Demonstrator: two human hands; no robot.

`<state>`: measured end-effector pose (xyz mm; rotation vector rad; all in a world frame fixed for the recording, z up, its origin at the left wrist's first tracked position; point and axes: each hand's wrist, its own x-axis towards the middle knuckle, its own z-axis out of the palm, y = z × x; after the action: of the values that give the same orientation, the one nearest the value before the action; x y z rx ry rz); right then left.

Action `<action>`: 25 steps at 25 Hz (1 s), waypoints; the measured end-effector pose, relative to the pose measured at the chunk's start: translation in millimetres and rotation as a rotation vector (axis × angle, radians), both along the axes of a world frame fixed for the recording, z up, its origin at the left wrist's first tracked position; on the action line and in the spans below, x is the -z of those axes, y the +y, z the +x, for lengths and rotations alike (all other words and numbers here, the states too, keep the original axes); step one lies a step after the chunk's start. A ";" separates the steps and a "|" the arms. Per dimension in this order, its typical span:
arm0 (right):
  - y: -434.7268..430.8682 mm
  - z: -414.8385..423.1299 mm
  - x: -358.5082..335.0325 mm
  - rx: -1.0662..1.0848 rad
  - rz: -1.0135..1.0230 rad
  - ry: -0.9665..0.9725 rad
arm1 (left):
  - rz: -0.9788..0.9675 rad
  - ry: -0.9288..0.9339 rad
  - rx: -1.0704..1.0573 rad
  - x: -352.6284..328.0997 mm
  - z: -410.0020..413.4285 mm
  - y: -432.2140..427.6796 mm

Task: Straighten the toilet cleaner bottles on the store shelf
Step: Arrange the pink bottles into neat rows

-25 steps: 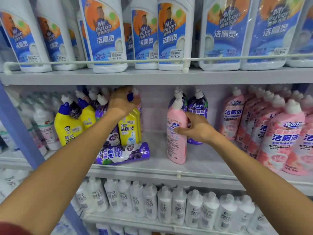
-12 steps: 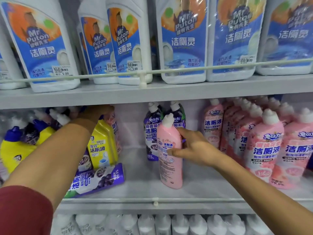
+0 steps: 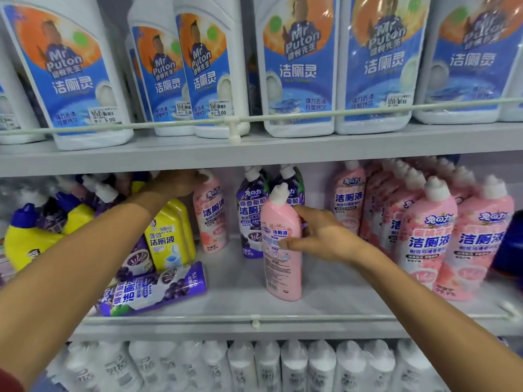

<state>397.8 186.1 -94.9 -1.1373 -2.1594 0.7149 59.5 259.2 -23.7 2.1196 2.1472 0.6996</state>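
- Grey store shelving fills the view. The toilet cleaner bottles are carried on the middle shelf [image 3: 235, 295], with large white bottles [image 3: 297, 66] on the shelf above and small white bottles [image 3: 268, 363] below.
- A pink bottle [image 3: 281, 250] is gripped at mid-height by the right hand [image 3: 325, 236], with the thumb laid on the label and the fingers wrapped behind. The bottle stands upright by itself near the shelf front, just ahead of two purple bottles [image 3: 252, 216].
- A barcode is seen low on the outward face, so the back label is judged to be showing. The bottle should be turned about its base until the main label faces out.
- It should then be slid rather than lifted toward the pink row [image 3: 424, 236] on the right, where it appears to belong.
- The grip should be kept at mid-height, since a narrow base is easily tipped by a push near the cap. The purple bottles behind should not be struck during the turn.
- The left hand [image 3: 175, 183] is raised to the bottle tops above the yellow bottle [image 3: 169, 236], close under the upper shelf. Its fingers are hidden, so it cannot be told whether anything is held.
- One fallen purple bottle [image 3: 152, 290] lies on its side at the shelf front, just below the yellow bottle. It is yet to be stood up.
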 end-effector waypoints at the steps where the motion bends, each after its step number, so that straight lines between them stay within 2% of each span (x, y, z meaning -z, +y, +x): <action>1: -0.5 3.5 -2.9 -0.005 -0.024 -0.008 | 0.002 -0.012 0.047 -1.3 3.3 -7.1; 4: -0.9 14.5 -5.3 0.001 -0.068 -0.010 | 0.018 -0.025 0.149 1.7 12.1 -26.4; 7: -7.4 13.3 -6.2 0.049 -0.081 0.033 | 0.034 -0.166 0.317 5.6 18.5 -37.8; 11: -15.1 -1.2 -5.2 0.089 -0.075 0.207 | 0.137 -0.288 0.368 10.4 20.6 -51.6; 18: -29.3 0.3 -7.4 0.299 0.178 0.070 | 0.158 -0.632 0.390 28.9 32.8 -73.5; 20: -33.7 7.1 -2.5 0.265 0.115 0.138 | 0.048 -0.689 0.339 53.1 31.9 -84.4; 22: -37.5 15.5 7.4 0.110 -0.093 0.252 | -0.096 -0.730 0.319 86.4 35.1 -95.1; 24: -36.7 21.2 22.5 0.046 -0.214 0.299 | -0.072 -0.781 0.256 112.8 39.1 -94.8; 25: -36.1 22.0 30.5 0.083 -0.187 0.286 | -0.046 -0.796 0.239 119.9 42.5 -94.6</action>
<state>419.8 150.0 -125.4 -1.1340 -1.8270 0.9939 102.0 164.6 -143.5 1.6181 1.4414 1.1851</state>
